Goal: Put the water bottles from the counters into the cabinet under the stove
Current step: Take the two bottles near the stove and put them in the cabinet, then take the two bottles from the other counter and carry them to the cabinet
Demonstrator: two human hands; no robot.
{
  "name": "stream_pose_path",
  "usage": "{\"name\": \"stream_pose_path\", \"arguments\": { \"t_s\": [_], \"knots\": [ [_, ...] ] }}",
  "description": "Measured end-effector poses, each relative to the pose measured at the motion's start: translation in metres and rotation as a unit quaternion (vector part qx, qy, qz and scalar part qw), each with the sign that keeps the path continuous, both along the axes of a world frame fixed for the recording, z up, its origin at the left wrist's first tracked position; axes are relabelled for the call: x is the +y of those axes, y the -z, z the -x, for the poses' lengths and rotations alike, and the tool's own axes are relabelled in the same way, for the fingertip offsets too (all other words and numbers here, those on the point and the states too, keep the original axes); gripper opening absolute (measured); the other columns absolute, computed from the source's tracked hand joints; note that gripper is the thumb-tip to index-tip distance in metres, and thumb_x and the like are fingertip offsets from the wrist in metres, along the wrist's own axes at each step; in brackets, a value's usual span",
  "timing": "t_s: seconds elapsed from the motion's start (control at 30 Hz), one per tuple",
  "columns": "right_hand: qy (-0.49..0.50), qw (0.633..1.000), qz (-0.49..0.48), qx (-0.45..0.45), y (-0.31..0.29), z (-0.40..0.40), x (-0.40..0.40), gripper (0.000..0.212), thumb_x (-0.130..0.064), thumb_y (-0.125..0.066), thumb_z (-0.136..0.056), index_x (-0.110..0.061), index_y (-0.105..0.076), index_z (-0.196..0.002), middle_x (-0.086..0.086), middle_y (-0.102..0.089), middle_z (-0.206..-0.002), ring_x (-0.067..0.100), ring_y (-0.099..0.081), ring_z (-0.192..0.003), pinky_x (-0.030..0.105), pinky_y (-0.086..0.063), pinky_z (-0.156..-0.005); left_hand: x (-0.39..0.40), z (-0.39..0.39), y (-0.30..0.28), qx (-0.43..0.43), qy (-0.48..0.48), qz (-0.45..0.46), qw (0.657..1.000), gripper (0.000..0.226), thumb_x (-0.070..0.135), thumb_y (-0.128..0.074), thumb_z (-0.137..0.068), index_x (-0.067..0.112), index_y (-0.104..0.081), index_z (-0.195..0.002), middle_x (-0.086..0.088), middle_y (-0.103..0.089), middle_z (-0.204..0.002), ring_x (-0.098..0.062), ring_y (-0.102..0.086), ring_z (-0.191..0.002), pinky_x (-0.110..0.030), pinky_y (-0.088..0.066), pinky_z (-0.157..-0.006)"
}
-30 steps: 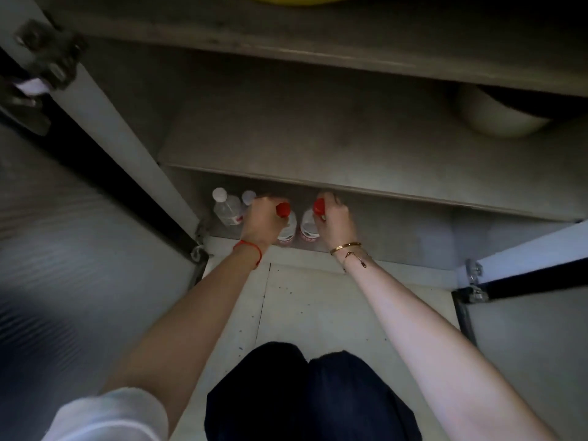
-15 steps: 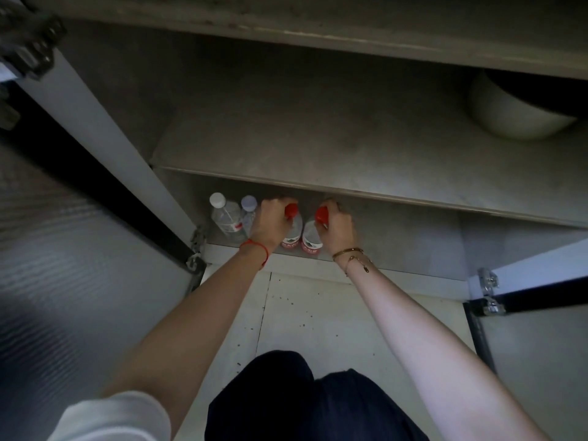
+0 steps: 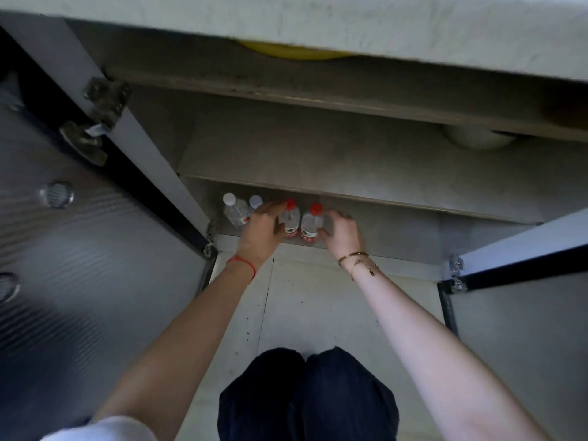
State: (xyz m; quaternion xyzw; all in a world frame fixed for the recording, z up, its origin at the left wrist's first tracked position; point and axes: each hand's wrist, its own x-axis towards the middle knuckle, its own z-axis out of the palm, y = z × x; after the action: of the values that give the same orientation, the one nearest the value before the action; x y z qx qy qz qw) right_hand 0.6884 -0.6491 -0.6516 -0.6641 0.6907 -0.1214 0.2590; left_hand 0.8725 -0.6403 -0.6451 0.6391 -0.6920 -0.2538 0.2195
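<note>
Two red-capped water bottles, one on the left (image 3: 291, 219) and one on the right (image 3: 310, 225), stand upright side by side on the cabinet's bottom shelf (image 3: 397, 230). My left hand (image 3: 261, 232) lies against the left one's side with its fingers spread. My right hand (image 3: 342, 233) is loosely curled beside the right one, off its cap. Left of them stand two white-capped bottles, one nearer (image 3: 234, 211) and one behind (image 3: 255, 202), partly hidden by my left hand.
The cabinet doors stand open at left (image 3: 95, 265) and right (image 3: 525, 329). A middle shelf (image 3: 350, 167) overhangs the bottles. A white bowl (image 3: 477, 142) sits at its far right and a yellow item (image 3: 296, 54) higher up. My dark-trousered knees (image 3: 305, 396) are over the tiled floor.
Both hands were closed over the red caps; they have slid off to the bottles' sides and loosened, so both caps now show. The camera has tilted up and back.
</note>
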Motion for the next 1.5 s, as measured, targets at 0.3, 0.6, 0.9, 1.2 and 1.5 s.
{"name": "stream_pose_path", "arguments": {
  "t_s": [0.3, 0.6, 0.9, 1.2, 1.5],
  "knots": [
    [0.002, 0.999, 0.029, -0.043, -0.175, 0.009, 0.080, 0.042, -0.023, -0.067, -0.085, -0.013, -0.058, -0.125, 0.011, -0.064, -0.121, 0.032, -0.054, -0.114, 0.037, -0.047, -0.095, 0.088, -0.022, -0.171, -0.055, -0.031, 0.009, 0.998, 0.047, 0.004, -0.061, -0.078, 0.012, -0.061, -0.123, -0.008, -0.063, -0.125, -0.030, -0.059, -0.112, -0.040, -0.050, -0.094],
    [-0.003, 0.998, 0.060, -0.035, -0.367, 0.024, 0.174, 0.046, -0.026, -0.065, -0.087, -0.013, -0.054, -0.130, 0.007, -0.061, -0.125, 0.029, -0.045, -0.123, 0.040, -0.041, -0.104, 0.181, -0.039, -0.370, -0.084, -0.031, 0.049, 0.995, 0.048, 0.004, -0.063, -0.078, 0.012, -0.060, -0.125, -0.007, -0.064, -0.124, -0.029, -0.059, -0.116, -0.048, -0.047, -0.098],
    [0.032, 0.990, 0.130, -0.046, -0.499, 0.038, 0.258, 0.045, -0.025, -0.066, -0.087, -0.013, -0.055, -0.130, 0.005, -0.062, -0.124, 0.025, -0.048, -0.121, 0.034, -0.041, -0.101, 0.270, -0.052, -0.493, -0.064, -0.018, 0.086, 0.994, 0.047, 0.008, -0.065, -0.083, 0.015, -0.058, -0.129, -0.005, -0.061, -0.130, -0.025, -0.054, -0.123, -0.049, -0.045, -0.103],
    [0.086, 0.984, 0.151, -0.035, -0.546, 0.065, 0.367, 0.047, -0.024, -0.069, -0.085, -0.016, -0.056, -0.129, 0.001, -0.064, -0.115, 0.018, -0.049, -0.116, 0.027, -0.040, -0.097, 0.335, -0.019, -0.549, -0.022, 0.040, 0.099, 0.994, 0.051, 0.010, -0.065, -0.085, 0.019, -0.052, -0.134, -0.001, -0.058, -0.133, -0.022, -0.049, -0.127, -0.044, -0.040, -0.109],
    [0.236, 0.952, 0.193, -0.021, -0.569, 0.126, 0.467, 0.045, -0.024, -0.070, -0.084, -0.015, -0.057, -0.127, 0.001, -0.064, -0.113, 0.018, -0.052, -0.112, 0.022, -0.038, -0.097, 0.348, 0.070, -0.574, -0.005, 0.199, 0.100, 0.975, 0.047, 0.012, -0.064, -0.087, 0.017, -0.054, -0.133, -0.003, -0.060, -0.128, -0.022, -0.053, -0.122, -0.048, -0.046, -0.102]
  ]
}}
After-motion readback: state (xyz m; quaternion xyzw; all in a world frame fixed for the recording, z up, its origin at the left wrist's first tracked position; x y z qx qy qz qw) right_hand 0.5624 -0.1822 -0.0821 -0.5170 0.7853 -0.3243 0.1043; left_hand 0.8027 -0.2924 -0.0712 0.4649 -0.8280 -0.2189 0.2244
